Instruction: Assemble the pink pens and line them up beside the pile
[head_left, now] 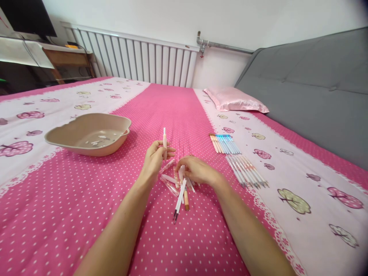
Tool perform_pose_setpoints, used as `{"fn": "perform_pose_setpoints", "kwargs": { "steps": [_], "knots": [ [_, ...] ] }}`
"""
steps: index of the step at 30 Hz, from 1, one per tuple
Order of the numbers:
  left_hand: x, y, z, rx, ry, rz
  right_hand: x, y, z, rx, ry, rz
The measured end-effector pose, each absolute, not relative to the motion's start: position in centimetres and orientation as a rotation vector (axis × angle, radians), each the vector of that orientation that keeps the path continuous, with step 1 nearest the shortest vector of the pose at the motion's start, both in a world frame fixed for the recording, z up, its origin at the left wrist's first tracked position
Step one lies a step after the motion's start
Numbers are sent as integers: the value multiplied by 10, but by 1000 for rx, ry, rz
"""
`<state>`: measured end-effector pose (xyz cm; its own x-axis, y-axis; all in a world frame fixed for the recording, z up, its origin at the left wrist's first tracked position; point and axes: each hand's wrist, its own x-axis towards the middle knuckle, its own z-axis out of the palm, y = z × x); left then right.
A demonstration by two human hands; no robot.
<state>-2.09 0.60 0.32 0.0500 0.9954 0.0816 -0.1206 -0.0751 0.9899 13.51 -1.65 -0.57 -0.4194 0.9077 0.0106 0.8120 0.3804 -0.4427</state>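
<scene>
Upright in my left hand (154,156) is a pale peach pen barrel (165,141) with a thin white tip rising from its top; thumb and fingers close around it. My right hand (199,171) reaches over a loose pile of pen parts, its fingers curled down among them. Whatever those fingertips pinch is hidden. In the pile lie clear pinkish pen barrels (169,186), white refills (179,198) with dark tips pointing toward me, and an orange-brown barrel (186,200).
To the right, a row of peach and blue pens (227,144) lies above a row of clear-barrelled pens (246,171). At left a beige basin (86,148) contains small white pieces. A pink pillow (234,100) rests by the grey headboard (313,84). Everything sits on a pink dotted bedsheet (169,103).
</scene>
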Motion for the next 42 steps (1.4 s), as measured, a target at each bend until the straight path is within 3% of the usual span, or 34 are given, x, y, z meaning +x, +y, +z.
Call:
{"fn": "perform_pose_setpoints", "kwargs": {
  "steps": [22,32,42],
  "knots": [
    [-21,6,4,1212,1047,1277,156,-10,-1,-1484,-2346,460],
    [-22,9,1,1219,1043,1272,168,-9,11,-1768,-1838,392],
    [-21,8,4,1209,1058,1268,166,-8,9,-1890,-1755,470]
  ]
}}
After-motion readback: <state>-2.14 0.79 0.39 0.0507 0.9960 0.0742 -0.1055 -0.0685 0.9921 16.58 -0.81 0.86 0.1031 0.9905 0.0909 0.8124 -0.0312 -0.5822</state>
